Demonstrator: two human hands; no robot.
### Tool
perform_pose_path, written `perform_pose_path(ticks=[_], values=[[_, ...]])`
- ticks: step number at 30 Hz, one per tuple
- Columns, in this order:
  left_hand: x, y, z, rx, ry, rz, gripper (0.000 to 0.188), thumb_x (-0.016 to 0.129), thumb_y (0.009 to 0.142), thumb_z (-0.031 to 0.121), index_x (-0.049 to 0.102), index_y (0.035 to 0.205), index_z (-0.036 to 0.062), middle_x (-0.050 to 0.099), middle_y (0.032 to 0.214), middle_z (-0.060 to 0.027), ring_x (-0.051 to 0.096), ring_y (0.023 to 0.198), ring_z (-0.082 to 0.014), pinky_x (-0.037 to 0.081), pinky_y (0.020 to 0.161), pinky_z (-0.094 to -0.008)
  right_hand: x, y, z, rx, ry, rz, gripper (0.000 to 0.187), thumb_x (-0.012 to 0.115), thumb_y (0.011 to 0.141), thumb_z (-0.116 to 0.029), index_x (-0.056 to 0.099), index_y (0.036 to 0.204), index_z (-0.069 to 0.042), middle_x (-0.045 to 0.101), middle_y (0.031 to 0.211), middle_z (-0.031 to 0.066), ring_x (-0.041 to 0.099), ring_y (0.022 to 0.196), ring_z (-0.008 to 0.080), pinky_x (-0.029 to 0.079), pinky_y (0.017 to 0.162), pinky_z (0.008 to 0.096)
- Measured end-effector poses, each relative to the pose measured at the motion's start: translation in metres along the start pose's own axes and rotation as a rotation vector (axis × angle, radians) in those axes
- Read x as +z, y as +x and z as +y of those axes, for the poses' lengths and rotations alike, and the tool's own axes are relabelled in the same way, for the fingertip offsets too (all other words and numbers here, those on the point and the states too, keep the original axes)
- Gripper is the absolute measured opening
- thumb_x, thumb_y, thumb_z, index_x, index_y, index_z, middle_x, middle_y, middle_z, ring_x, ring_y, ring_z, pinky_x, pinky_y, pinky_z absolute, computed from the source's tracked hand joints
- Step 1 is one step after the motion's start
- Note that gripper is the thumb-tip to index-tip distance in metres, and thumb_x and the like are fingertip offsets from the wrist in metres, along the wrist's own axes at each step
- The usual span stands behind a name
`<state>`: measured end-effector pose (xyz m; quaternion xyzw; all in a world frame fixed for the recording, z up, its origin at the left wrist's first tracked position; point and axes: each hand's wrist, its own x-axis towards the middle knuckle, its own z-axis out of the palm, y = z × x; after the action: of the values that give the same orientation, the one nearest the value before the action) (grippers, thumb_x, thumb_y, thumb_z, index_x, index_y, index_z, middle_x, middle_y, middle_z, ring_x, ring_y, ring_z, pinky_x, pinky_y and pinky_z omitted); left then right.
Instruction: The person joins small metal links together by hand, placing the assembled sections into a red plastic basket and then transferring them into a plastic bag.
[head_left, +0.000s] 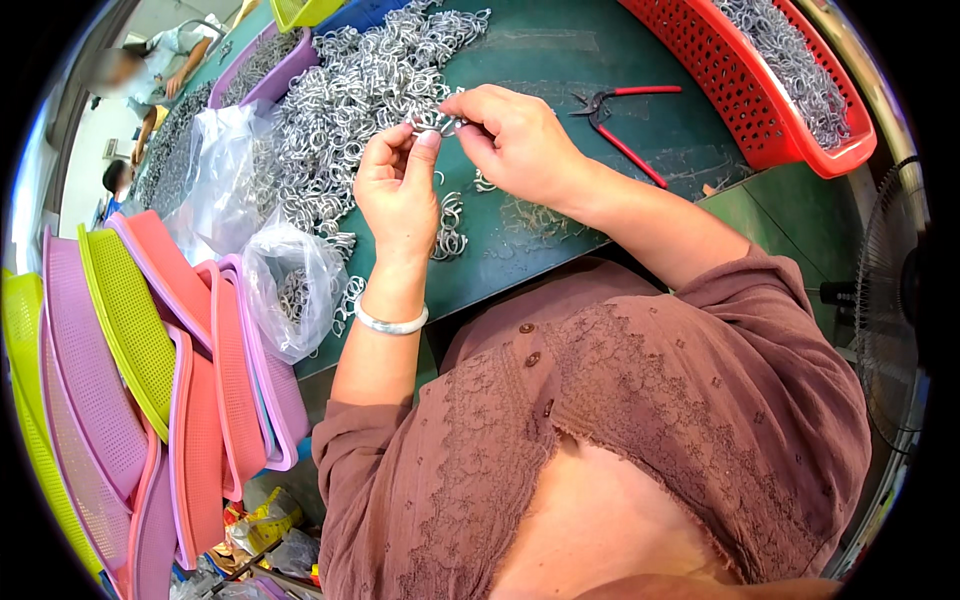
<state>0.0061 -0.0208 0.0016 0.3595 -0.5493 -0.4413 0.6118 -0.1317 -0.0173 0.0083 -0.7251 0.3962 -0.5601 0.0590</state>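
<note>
My left hand [398, 195] is raised over the near edge of the green table [560, 70], with thumb and fingers pinched on small silver metal rings [428, 122]. From the right, my right hand [525, 145] meets it, its thumb and forefinger closed on the same little group. The fingertips partly cover how the rings are joined. Just beyond lies a large heap of silver rings [350, 95]. A smaller cluster of rings [450, 230] sits beside my left wrist. Pliers [600, 105] with red handles lie spread on the table, right of my right hand.
A red perforated basket [730, 85] of rings stands at the far right. Clear plastic bags [285, 300] and a purple basket [290, 80] flank the heap. Stacked coloured baskets [120, 350] fill the left. A fan [890, 290] stands right. Another person [165, 60] is at the far left.
</note>
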Motion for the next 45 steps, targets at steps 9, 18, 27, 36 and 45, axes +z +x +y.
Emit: perform_pose_path(ticks=[9,18,27,36,45], values=[[-0.001,0.001,0.003,-0.03,-0.026,0.002,0.017,0.064,0.077,0.006,0.054,0.089,-0.0006,0.055,0.075,-0.0001,0.048,0.065,-0.0045,0.038,0.057,-0.0157,-0.006,0.003,-0.007,0.015,-0.03,-0.047,0.013,0.055,0.071,-0.001,0.051,0.082,-0.002,0.054,0.07,0.0111,0.054,0.06,0.0255,0.044,0.054,0.0326],[0.0,0.003,0.005,-0.024,-0.061,0.006,0.016,0.063,0.076,0.003,0.055,0.088,-0.0005,0.055,0.075,-0.0005,0.049,0.066,-0.0048,0.039,0.059,-0.016,-0.012,0.013,-0.008,-0.186,-0.183,-0.121,0.006,0.055,0.069,-0.006,0.054,0.075,-0.005,0.052,0.069,0.0095,0.053,0.068,0.0291,0.044,0.06,0.038],[0.0,0.002,0.006,-0.023,-0.066,0.004,0.014,0.063,0.076,0.001,0.055,0.088,-0.0003,0.056,0.076,-0.0014,0.051,0.067,-0.0051,0.041,0.06,-0.0162,-0.018,0.019,-0.007,-0.057,-0.07,-0.222,0.009,0.054,0.072,-0.007,0.057,0.081,-0.005,0.055,0.071,0.0118,0.055,0.069,0.0308,0.045,0.06,0.0377],[-0.009,0.004,0.003,-0.089,-0.038,-0.081,0.016,0.06,0.078,0.002,0.054,0.092,-0.0015,0.059,0.081,-0.006,0.056,0.072,-0.0124,0.045,0.068,-0.0227,-0.024,0.03,0.003,-0.144,0.036,-0.357,0.011,0.058,0.073,-0.003,0.056,0.083,0.0,0.058,0.075,0.0127,0.057,0.067,0.0261,0.045,0.059,0.0321],[-0.015,0.006,0.001,-0.407,-0.247,-0.192,0.011,0.058,0.081,0.008,0.055,0.09,0.0024,0.06,0.078,-0.0052,0.059,0.071,-0.0178,0.047,0.069,-0.0287,-0.033,0.05,0.025,0.074,0.356,-0.75,0.01,0.059,0.075,-0.007,0.056,0.08,0.001,0.056,0.067,0.0047,0.05,0.063,0.0102,0.042,0.059,0.0253]])
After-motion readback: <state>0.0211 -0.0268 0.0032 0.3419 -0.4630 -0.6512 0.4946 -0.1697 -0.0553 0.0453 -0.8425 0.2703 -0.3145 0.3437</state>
